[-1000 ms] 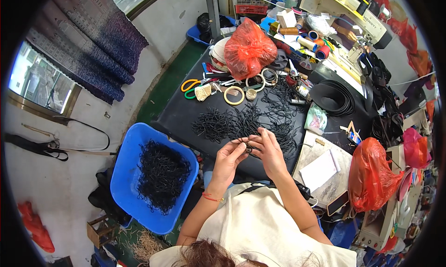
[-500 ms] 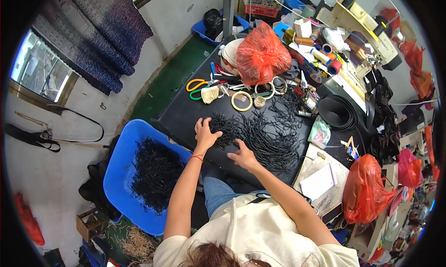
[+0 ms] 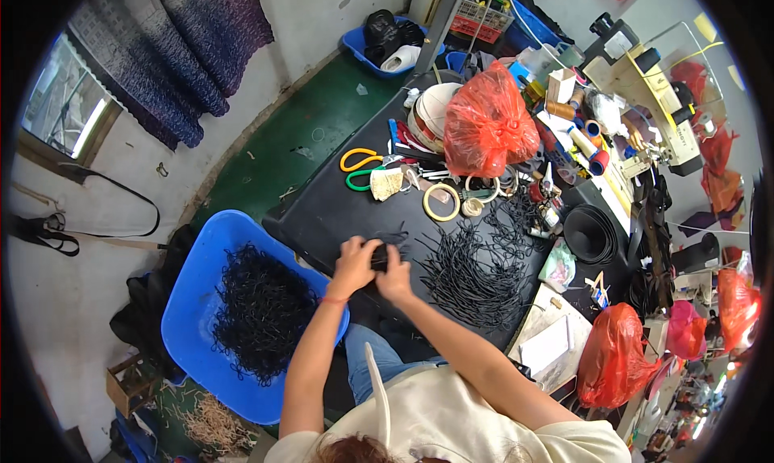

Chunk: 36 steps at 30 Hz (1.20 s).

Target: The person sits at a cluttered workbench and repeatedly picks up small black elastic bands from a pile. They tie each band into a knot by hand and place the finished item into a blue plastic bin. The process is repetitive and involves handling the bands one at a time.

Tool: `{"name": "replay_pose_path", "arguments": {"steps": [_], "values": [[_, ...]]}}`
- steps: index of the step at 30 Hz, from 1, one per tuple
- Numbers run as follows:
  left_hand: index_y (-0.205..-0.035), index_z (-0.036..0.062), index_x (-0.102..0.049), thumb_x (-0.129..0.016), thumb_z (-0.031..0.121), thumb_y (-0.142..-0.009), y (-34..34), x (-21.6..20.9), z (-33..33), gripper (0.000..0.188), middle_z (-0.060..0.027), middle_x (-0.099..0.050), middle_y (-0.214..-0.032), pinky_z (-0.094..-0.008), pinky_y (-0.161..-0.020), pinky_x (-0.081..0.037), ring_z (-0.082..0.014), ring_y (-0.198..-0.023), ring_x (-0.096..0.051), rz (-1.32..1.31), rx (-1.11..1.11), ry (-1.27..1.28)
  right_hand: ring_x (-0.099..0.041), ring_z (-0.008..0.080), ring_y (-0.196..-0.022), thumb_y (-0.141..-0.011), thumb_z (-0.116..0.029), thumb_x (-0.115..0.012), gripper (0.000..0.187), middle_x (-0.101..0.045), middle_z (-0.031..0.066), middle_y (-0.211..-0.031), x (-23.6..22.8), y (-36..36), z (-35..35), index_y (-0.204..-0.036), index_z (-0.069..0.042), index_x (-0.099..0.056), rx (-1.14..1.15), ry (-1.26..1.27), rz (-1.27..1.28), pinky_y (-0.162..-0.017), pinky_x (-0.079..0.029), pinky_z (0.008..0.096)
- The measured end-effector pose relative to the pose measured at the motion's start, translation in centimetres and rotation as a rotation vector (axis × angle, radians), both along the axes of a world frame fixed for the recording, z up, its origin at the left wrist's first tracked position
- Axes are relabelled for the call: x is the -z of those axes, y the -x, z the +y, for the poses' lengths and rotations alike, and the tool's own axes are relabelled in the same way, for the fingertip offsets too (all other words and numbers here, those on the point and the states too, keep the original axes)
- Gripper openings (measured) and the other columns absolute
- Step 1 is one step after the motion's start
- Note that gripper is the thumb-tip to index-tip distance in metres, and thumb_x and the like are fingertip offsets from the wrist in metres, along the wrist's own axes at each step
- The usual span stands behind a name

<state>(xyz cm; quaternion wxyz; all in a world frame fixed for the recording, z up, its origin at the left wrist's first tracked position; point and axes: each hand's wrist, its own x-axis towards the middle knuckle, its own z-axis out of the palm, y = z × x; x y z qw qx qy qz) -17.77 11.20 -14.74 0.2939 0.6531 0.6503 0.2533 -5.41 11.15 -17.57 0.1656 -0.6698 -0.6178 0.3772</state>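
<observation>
Close to the table's near left edge, my left hand and my right hand are gathered around a bunch of black cords. Both hands are closed on it, with loose ends sticking up beyond my fingers. A larger spread of black cords lies on the black table to the right of my hands. Beside my left forearm stands a blue tub, which holds a tangled heap of black cord loops.
Scissors with orange handles, a cream tape ring and a red plastic bag sit farther back. At the right are a coil of black strip, a board with a white pad and a sewing machine.
My hands have closed on the nearer clump of cords and drawn it left and toward me, away from the larger spread. The whole view has also shifted.
</observation>
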Motion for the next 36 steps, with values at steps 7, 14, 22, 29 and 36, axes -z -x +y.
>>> {"name": "replay_pose_path", "arguments": {"steps": [7,14,22,29,36], "values": [[-0.123,0.0126,-0.049,-0.075,0.003,-0.055,15.9,0.0,-17.5,0.074,-0.0241,-0.032,-0.134,-0.0453,-0.102,-0.03,-0.0411,-0.121,-0.035,0.15,-0.421,0.229,-0.052,0.0406,-0.101,-0.072,-0.015,-0.065,0.063,-0.053,0.0253,-0.107,-0.5,13.4,-10.9,-0.128,-0.004,-0.038,-0.579,0.21,0.368,-0.09,-0.042,0.0449],[-0.112,0.0048,-0.057,-0.063,0.009,-0.075,12.2,2.1,-12.6,0.038,-0.0203,-0.049,-0.121,-0.0426,-0.1,-0.033,-0.0375,-0.117,-0.041,0.327,-0.463,-0.016,-0.056,0.0339,-0.096,-0.077,-0.019,-0.059,0.027,-0.061,0.0182,-0.1,-5.1,1.5,-2.5,-0.097,-0.001,-0.062,-0.504,-0.041,0.202,-0.085,-0.045,0.0414],[-0.106,0.0024,-0.056,-0.058,0.01,-0.079,-2.9,3.7,4.0,0.029,-0.0168,-0.049,-0.121,-0.0501,-0.101,-0.028,-0.0352,-0.121,-0.038,0.382,-0.159,-0.36,-0.059,0.0337,-0.082,-0.077,-0.012,-0.061,0.016,-0.062,0.0171,-0.086,-4.0,-19.6,0.3,-0.089,-0.002,-0.064,-0.113,-0.13,-0.239,-0.075,-0.047,0.0404],[-0.08,0.0016,-0.062,-0.06,0.01,-0.075,3.1,0.6,-2.7,0.01,-0.0142,-0.059,-0.101,-0.0448,-0.09,-0.038,-0.0343,-0.106,-0.049,0.458,-0.339,-0.415,-0.054,0.0316,-0.091,-0.077,-0.013,-0.062,0.012,-0.061,0.0135,-0.091,-0.9,-20.9,0.9,-0.086,-0.005,-0.065,0.094,-0.373,-0.498,-0.079,-0.042,0.0427],[-0.11,0.0011,-0.054,-0.065,0.013,-0.075,6.2,1.1,-15.8,0.039,-0.0222,-0.044,-0.125,-0.0463,-0.101,-0.03,-0.0385,-0.12,-0.037,0.49,-0.494,0.079,-0.061,0.0278,-0.079,-0.08,-0.02,-0.058,0.013,-0.065,0.0086,-0.08,-1.1,-22.6,1.5,-0.083,-0.01,-0.067,-0.114,-0.279,-0.507,-0.071,-0.043,0.0408]]}}
